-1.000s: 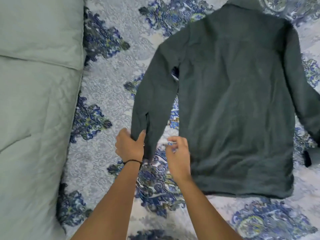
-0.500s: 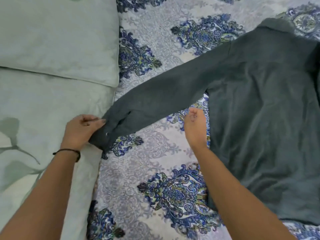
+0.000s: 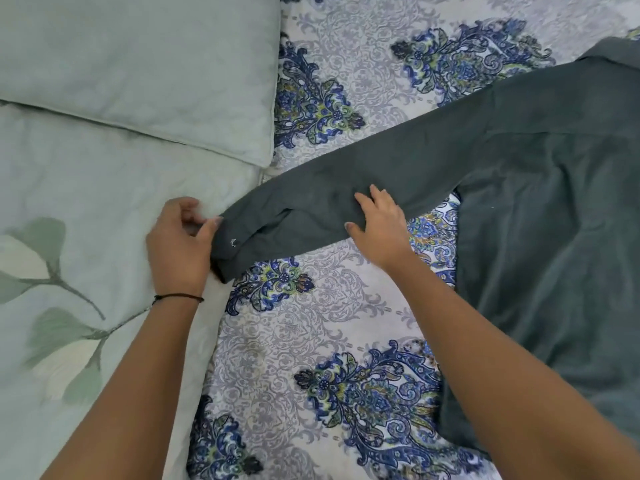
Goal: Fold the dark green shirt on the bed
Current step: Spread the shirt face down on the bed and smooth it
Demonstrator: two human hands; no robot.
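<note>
Soft even light, perhaps slight blur

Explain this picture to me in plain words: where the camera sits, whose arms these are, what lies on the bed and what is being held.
There is no machine here. A person wears a wide-angle camera on the head, so you look forward and down along their two bare arms.

Below them is a bed with a blue and grey patterned sheet. On its left lie a pale green pillow and a pale green quilt with leaf prints.

The dark green shirt lies flat at the right, partly out of view. One sleeve is stretched out to the left.

The left hand, with a thin black band on its wrist, pinches the sleeve's cuff, which has a small metal snap. The right hand rests open and flat on the middle of the sleeve. No fold is visible yet.
</note>
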